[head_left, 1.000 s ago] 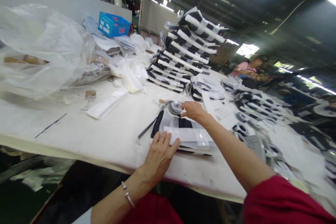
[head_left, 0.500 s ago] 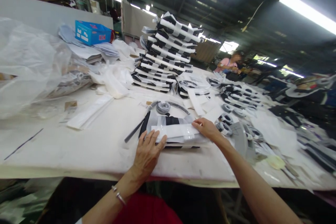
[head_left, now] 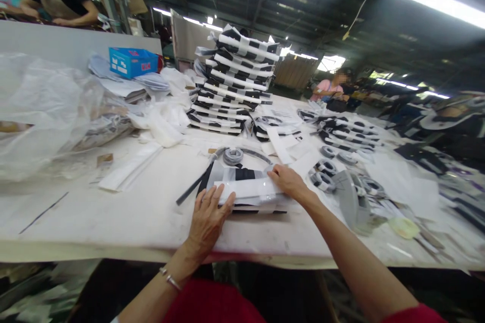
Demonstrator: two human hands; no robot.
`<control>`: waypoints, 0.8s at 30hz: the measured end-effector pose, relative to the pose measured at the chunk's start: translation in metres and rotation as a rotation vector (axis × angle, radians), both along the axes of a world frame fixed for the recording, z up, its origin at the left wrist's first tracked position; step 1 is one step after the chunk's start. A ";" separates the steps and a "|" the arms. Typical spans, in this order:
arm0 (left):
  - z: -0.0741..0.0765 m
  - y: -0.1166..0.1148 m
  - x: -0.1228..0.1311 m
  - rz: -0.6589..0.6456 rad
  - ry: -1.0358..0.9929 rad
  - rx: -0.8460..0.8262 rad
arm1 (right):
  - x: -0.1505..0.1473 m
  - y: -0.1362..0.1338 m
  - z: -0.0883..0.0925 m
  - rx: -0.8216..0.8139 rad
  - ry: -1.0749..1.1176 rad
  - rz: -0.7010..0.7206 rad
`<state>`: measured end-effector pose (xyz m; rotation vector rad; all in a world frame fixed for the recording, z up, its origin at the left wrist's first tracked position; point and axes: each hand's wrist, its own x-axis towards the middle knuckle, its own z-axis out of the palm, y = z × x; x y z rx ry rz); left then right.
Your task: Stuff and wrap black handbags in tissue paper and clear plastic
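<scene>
A flat bag (head_left: 246, 174) lies before me, black with white bands, partly covered by grey-white wrapping. Across its near side runs a white paper strip (head_left: 246, 189). My left hand (head_left: 207, 219) rests on the strip's left end, its fingers stretched out and lying flat. At the other end, my right hand (head_left: 288, 181) is closed, fingertips pinching the strip's upper right edge. Behind the bag a wrapped handle (head_left: 257, 154) curves around a wrapped coil (head_left: 232, 155). A dark strap end (head_left: 189, 189) sticks out at the left.
A tall stack of black-and-white bags (head_left: 237, 88) stands behind. To the right are wrapped rolls (head_left: 322, 180), a grey tape dispenser (head_left: 352, 202) and more bags (head_left: 350, 133). Plastic sheeting (head_left: 41, 111), a blue box (head_left: 132, 62) and folded white strips (head_left: 131, 166) lie left. Co-workers are beyond.
My right hand has shifted slightly left along the strip, its fingers more curled. My left hand stays on the left end. The camera view has tilted a little.
</scene>
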<state>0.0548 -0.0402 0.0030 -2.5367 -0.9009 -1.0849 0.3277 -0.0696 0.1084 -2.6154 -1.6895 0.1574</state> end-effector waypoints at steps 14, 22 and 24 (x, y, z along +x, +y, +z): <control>0.026 -0.021 0.043 -0.318 -0.039 0.117 | -0.008 -0.028 -0.033 0.288 0.263 -0.223; 0.026 -0.018 0.071 -0.311 -0.041 -0.058 | -0.003 -0.037 -0.048 0.460 0.437 -0.160; 0.023 -0.017 0.071 -0.307 -0.068 -0.154 | -0.003 -0.044 -0.050 0.445 0.523 -0.106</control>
